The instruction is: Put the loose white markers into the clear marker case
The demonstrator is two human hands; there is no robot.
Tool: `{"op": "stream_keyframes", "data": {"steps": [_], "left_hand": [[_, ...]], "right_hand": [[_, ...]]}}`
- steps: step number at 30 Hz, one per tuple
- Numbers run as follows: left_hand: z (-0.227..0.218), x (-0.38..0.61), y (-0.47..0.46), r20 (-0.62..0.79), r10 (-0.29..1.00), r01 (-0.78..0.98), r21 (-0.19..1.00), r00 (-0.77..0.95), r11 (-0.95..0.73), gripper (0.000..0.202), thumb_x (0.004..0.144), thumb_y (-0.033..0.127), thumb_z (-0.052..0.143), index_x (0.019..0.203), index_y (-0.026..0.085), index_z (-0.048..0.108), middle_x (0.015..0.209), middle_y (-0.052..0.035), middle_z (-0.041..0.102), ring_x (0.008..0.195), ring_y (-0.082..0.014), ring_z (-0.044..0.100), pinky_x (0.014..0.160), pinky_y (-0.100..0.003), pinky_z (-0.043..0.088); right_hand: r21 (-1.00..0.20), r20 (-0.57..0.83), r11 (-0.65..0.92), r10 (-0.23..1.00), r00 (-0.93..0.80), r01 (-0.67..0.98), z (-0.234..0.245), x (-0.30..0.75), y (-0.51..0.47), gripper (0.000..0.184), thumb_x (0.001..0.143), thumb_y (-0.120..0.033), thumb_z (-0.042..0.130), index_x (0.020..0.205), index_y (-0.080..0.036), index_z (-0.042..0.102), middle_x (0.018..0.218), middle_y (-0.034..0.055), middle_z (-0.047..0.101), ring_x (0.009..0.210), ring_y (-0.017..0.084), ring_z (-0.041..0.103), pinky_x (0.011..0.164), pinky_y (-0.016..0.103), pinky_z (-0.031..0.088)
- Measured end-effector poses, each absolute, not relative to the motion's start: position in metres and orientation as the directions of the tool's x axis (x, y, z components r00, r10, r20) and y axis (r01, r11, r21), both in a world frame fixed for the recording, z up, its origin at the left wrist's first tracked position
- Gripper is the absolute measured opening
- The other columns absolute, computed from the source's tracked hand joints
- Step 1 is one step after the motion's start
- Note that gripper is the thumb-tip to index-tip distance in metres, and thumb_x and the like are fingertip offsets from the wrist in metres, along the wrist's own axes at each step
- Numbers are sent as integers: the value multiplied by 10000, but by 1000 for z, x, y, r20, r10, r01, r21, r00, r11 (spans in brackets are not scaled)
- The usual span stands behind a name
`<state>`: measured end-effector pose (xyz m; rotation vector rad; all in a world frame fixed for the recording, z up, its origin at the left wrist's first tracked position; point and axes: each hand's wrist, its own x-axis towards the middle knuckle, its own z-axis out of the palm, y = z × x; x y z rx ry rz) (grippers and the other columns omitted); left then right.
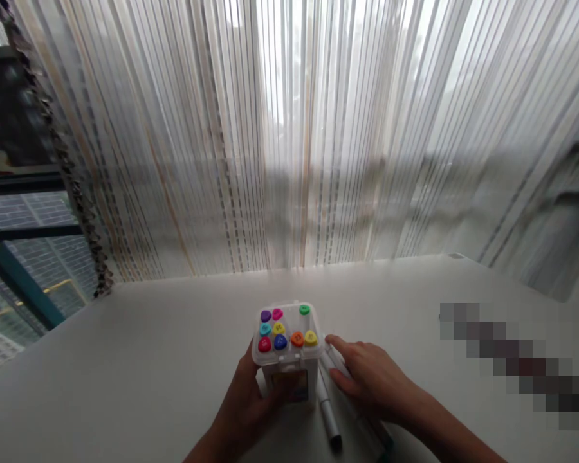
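A clear-lidded white box of markers (289, 381) stands upright on the table, with coloured, numbered marker ends showing in its top grid. Purple, pink, green, light blue, yellow, red, dark blue and orange ends are visible. My left hand (251, 405) is wrapped round the box's left side and front, fingers partly hidden. Just right of the box, my right hand (374, 379) has index finger and thumb on either side of a white marker (335, 361) lying on the table. Another white marker (327, 411) with a dark end lies between the box and this hand. More marker ends show under my right wrist.
The white table (149, 360) reaches back to a striped sheer curtain (289, 161) before a bright window. A pixelated long patch (525, 366) covers something at the right. At the left are a dark window frame (29, 283) and shelf-like shapes.
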<state>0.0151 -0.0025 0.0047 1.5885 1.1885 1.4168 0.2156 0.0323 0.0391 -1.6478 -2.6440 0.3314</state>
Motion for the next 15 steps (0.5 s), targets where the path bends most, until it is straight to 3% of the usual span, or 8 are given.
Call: {"op": "stream_keyframes", "data": {"steps": [9,15], "left_hand": [[5,11,-1,327,944,187,926,40,-328,584,706,556,663,1125,151,640,1171,-147,661,1053,-332,610,936,-435,478],[5,14,-4,337,941,174,929,-30,-327,613,688,586,665,1119,151,639,1152,-149,668,1040,-331,614,925,-437,484]], "right_hand": [[-175,-108,419,891,-440,891,39,215,32,442,857,-265,428,1276,-133,479,1023,154,673,931,301,622,747,351,411],[-172,-113,417,892,-438,892,41,214,31,444,854,-260,435,1276,-129,480,1026,155,672,928,296,621,742,345,408]]}}
